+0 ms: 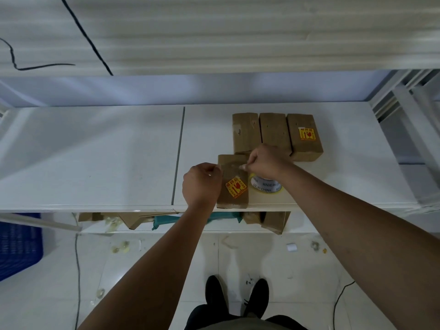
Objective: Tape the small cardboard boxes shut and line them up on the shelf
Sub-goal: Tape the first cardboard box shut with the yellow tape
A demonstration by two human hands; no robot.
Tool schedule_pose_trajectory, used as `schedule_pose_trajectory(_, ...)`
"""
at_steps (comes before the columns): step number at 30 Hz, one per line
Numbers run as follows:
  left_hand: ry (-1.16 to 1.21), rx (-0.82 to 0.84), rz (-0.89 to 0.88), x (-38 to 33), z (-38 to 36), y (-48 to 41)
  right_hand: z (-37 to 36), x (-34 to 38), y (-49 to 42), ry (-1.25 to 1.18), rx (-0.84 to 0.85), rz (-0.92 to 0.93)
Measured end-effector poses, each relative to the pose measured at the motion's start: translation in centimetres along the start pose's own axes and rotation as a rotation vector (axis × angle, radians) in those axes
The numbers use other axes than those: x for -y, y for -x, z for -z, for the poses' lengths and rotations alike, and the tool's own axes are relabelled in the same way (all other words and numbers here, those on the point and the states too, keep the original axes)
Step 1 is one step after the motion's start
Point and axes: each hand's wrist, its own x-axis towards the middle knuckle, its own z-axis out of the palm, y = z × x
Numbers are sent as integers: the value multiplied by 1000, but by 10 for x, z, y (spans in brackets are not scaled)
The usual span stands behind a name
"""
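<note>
A small cardboard box (234, 186) with a yellow-and-red sticker lies at the front edge of the white shelf (95, 163). My left hand (201, 184) is closed at the box's left side, and my right hand (264, 160) is closed at its top right. A strip of clear tape (232, 165) stretches between the two hands across the box's far end. A roll of clear tape (265, 185) lies just right of the box, partly under my right wrist. Three more boxes (276, 132) stand side by side behind, the rightmost with the same sticker.
Below the shelf edge, more cardboard boxes (273, 221) and a teal object (166, 221) sit on a lower level. A blue crate (19, 244) stands at the left on the floor. Black cables hang over the upper shelf. A shelf frame rises at the right.
</note>
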Motion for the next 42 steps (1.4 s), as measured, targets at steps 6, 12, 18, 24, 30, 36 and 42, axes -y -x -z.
schedule_pose_trajectory(6, -49, 0, -9, 3, -5, -2, -7, -1, -1, 47, -19, -24)
schedule_pose_trajectory(12, -84, -25, -36, 4, -6, -3, -12, 1, -5, 66, -25, -42)
schedule_pose_trajectory(18, -154, -15, -12, 5, -11, -5, -11, 1, -7, 83, -1, -56)
schedule_pose_trajectory(24, 160, 151, 263, 22, -18, -10, -11, 2, -9, 65, 39, -76)
schedule_pose_trajectory(30, 419, 254, 517, 15, -21, -23, -10, 1, -6, 14, 51, -78)
schedule_pose_trajectory(36, 284, 226, 418, 20, -22, -23, -10, 2, -5, -24, 38, -77)
schedule_pose_trajectory(42, 58, 244, 259, 11, -28, -10, -11, 0, -3, -42, 26, -71)
